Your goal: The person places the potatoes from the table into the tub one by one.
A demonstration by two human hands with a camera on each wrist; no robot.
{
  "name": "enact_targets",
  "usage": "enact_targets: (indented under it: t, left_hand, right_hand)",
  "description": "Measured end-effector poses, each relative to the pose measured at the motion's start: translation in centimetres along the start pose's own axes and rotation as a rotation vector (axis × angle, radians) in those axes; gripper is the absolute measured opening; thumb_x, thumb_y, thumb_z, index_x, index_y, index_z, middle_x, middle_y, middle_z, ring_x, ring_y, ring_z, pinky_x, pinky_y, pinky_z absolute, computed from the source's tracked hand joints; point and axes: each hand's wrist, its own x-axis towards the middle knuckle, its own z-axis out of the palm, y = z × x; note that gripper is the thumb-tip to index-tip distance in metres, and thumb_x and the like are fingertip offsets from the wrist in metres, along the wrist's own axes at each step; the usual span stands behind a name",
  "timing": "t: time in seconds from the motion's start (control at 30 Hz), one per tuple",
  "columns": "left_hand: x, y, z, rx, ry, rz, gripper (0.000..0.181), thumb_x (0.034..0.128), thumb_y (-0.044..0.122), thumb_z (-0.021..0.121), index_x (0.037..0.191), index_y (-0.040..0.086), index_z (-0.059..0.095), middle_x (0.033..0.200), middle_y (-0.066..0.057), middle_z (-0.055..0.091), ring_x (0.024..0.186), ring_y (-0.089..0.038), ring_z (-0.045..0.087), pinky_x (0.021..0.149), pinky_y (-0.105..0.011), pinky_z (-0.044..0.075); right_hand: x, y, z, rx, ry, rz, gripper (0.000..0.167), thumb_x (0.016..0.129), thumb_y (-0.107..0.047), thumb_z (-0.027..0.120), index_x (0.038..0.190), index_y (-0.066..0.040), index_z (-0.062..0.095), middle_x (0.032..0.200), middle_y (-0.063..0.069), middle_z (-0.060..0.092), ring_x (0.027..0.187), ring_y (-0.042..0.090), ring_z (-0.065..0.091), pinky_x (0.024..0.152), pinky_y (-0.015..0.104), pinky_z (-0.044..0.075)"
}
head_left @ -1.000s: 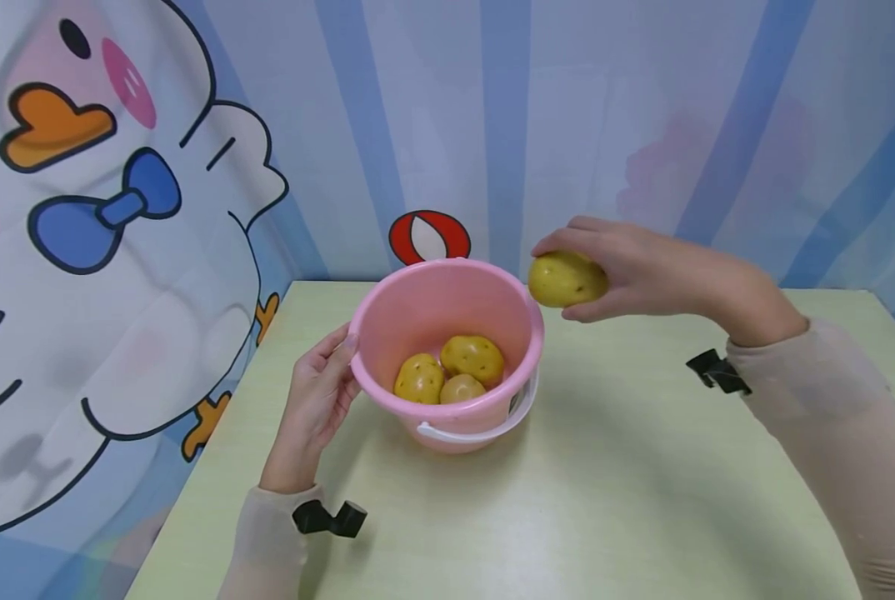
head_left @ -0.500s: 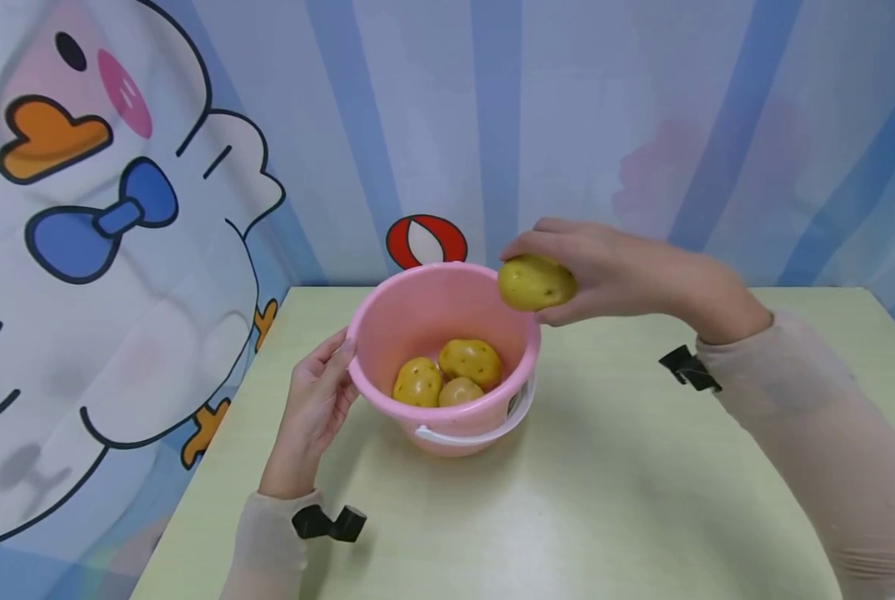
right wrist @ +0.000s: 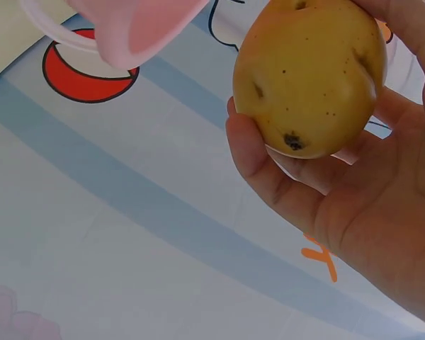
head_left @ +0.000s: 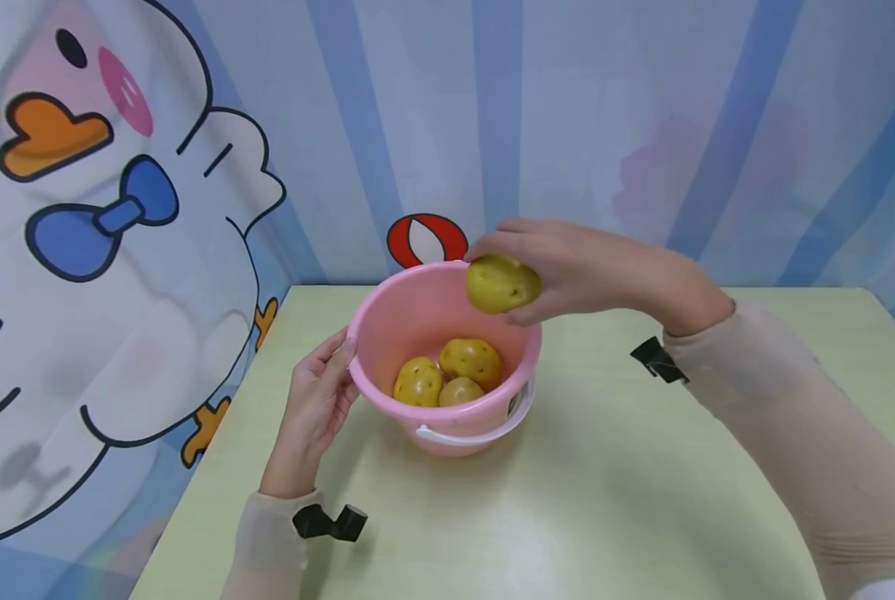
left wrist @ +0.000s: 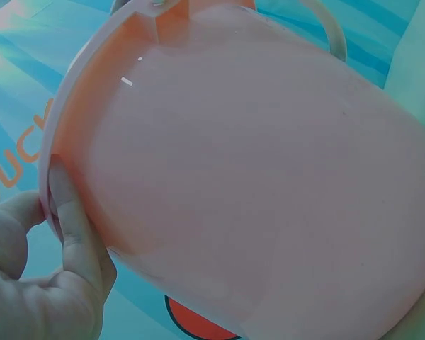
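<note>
A pink bucket (head_left: 410,308) stands on the table, tilted a little toward the camera. Inside lie two yellow potatoes, one at the left (head_left: 418,382) and one at the back (head_left: 471,361), and a paler round, tan thing (head_left: 460,392) in front. My left hand (head_left: 314,408) pinches the bucket's left rim between thumb and fingers; the left wrist view shows the fingers pressed under the rim (left wrist: 48,134). Above the bucket's back right rim, my right hand (head_left: 567,271) grips another potato (head_left: 503,284). Dark spots and dents mark that potato (right wrist: 308,78) in the right wrist view.
A white handle (head_left: 485,433) hangs down the bucket's front. The pale green table (head_left: 605,483) runs back to a blue striped cloth (head_left: 567,108) printed with a cartoon duck (head_left: 155,333) at the left. Black straps with small blocks (head_left: 330,522) sit on both wrists.
My right hand has moved left with the potato, from beside the bucket's right rim to over its opening. The left hand keeps its hold on the rim.
</note>
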Motion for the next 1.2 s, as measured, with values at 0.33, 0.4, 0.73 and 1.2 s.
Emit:
enact_targets:
  t: [0.33,0.4,0.73,1.2]
  left_hand:
    - [0.0,0.0,0.0,-0.007,-0.007,0.004,0.057,0.0978,0.028,0.064,0.147,0.004,0.047,0.128,-0.012,0.061,0.097,-0.017,0.069,0.087,-0.028,0.055]
    - [0.0,0.0,0.0,-0.011,-0.005,0.003,0.057,0.0975,0.028,0.065,0.147,0.004,0.047,0.128,-0.011,0.061,0.098,-0.017,0.069,0.087,-0.028,0.055]
    - [0.0,0.1,0.1,-0.002,0.002,0.003,0.056,0.0977,0.027,0.064,0.146,0.004,0.048,0.130,-0.013,0.060,0.099,-0.019,0.069,0.088,-0.029,0.055]
    - [0.0,0.1,0.1,0.026,0.019,-0.019,0.053,0.0993,0.028,0.062,0.146,0.005,0.048,0.128,-0.010,0.060,0.101,-0.020,0.068,0.089,-0.030,0.055]
  right_hand:
    - [1.9,-1.0,0.1,-0.016,-0.032,-0.046,0.051,0.084,-0.021,0.077,0.131,-0.016,0.057,0.111,-0.002,0.054,0.095,0.015,0.053,0.079,0.031,0.052]
    - [2.3,-1.2,0.3,-0.017,-0.034,-0.058,0.051,0.085,-0.021,0.077,0.131,-0.016,0.057,0.111,-0.002,0.055,0.095,0.015,0.054,0.079,0.031,0.052]
    - [3.8,-1.9,1.0,-0.019,-0.044,-0.103,0.047,0.084,-0.023,0.078,0.127,-0.016,0.059,0.110,-0.002,0.056,0.095,0.014,0.054,0.081,0.029,0.051]
    - [4.8,-1.8,1.9,-0.013,-0.064,-0.089,0.047,0.088,-0.021,0.075,0.131,-0.014,0.058,0.122,-0.003,0.055,0.106,0.014,0.054,0.090,0.030,0.052]
